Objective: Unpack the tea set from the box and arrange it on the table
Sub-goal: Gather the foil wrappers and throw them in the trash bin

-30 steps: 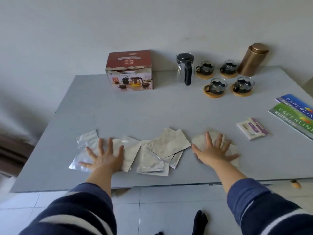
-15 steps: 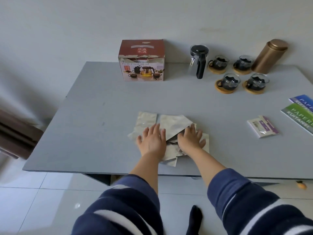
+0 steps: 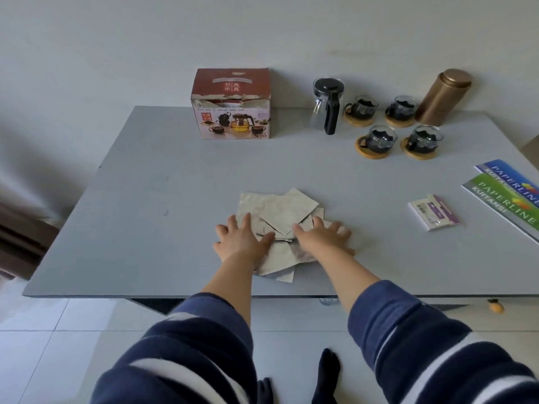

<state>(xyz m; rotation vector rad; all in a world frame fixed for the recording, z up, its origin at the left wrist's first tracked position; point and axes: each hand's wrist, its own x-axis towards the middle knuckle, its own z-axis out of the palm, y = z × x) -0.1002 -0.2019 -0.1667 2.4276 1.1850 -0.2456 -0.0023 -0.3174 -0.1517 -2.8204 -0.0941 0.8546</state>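
Now the wide grey rectangular counter (image 3: 145,199) is seen carrying everything. A second ago the flat silvery foil sachets (image 3: 287,212) were spread in a loose row along its near edge; since then they have been swept inward and are heaped in one overlapping pile near the front middle. This is judged as tidying of packaging, with the arranging proper apparently finished.

At the back, the red and white cardboard tea-set box (image 3: 232,104) is stood upright with its torn flap edge showing; what remains inside cannot be told. To its right the tall bronze metal canister (image 3: 442,96) is set with its lid on, contents hidden. Beside it the clear glass teapot with black lid and handle (image 3: 328,104) is placed, and four small glass cups (image 3: 379,138) are set on round wooden coasters in two pairs, each holding something dark.

At the right edge, blue and green receipt booklets (image 3: 507,193) and a small white and purple packet (image 3: 433,215) are laid.

The left hand (image 3: 242,243) and right hand (image 3: 320,240) are pressed flat on the pile, fingers extended; nothing is gripped.
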